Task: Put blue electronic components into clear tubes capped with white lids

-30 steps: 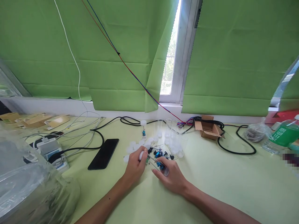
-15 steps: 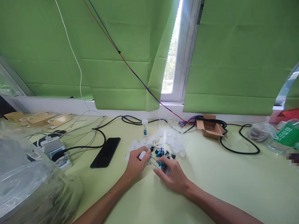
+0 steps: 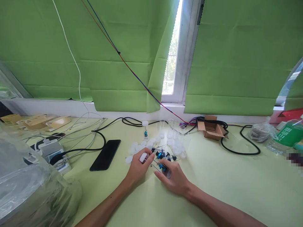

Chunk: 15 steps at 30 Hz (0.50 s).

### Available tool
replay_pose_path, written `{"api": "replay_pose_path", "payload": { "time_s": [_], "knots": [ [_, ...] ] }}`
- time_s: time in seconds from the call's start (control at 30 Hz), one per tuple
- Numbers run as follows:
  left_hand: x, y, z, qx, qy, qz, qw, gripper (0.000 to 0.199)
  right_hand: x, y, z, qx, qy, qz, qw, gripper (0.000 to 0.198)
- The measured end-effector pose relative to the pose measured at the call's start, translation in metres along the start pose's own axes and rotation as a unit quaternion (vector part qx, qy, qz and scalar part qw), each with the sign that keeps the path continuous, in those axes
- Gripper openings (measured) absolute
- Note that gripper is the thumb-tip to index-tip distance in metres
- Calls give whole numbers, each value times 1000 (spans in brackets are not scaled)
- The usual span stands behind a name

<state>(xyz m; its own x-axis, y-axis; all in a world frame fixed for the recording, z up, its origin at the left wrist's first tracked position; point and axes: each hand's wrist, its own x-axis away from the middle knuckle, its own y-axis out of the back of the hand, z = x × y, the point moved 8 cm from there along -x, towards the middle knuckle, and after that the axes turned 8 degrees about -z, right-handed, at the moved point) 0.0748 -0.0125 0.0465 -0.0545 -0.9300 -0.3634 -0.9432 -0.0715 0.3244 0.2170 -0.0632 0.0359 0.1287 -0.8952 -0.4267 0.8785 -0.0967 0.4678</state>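
My left hand (image 3: 139, 167) is closed around a white cap (image 3: 143, 157), its thumb and forefinger pinched close to the other hand. My right hand (image 3: 175, 178) grips a clear tube (image 3: 169, 173) lying tilted, with a blue part (image 3: 163, 167) and thin metal pins at its mouth end. Just beyond both hands lies a pile of blue and black parts with metal pins (image 3: 160, 155). Several loose white caps (image 3: 135, 147) are spread left of the pile. A capped tube (image 3: 145, 132) with a blue part inside stands behind. Several clear tubes (image 3: 170, 130) stand upright to its right.
A black phone (image 3: 105, 155) lies left of the hands, near a power strip (image 3: 56, 152) with cables. Clear plastic wrapping (image 3: 38, 189) bulges at the near left. At the back are an open cardboard box (image 3: 212, 130), black cable (image 3: 239, 154) and a green-labelled bottle (image 3: 285, 137).
The view has shifted slightly. My left thumb and fingers have moved a little closer to the mouth of the tube, and the right hand keeps its hold.
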Motion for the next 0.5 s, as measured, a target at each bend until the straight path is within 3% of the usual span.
{"api": "replay_pose_path", "payload": {
  "time_s": [0.5],
  "knots": [
    [3, -1, -2, -22, -2, -24, 999, 29, 1, -1, -4, 14, 7, 8, 1000, 27]
  ]
}}
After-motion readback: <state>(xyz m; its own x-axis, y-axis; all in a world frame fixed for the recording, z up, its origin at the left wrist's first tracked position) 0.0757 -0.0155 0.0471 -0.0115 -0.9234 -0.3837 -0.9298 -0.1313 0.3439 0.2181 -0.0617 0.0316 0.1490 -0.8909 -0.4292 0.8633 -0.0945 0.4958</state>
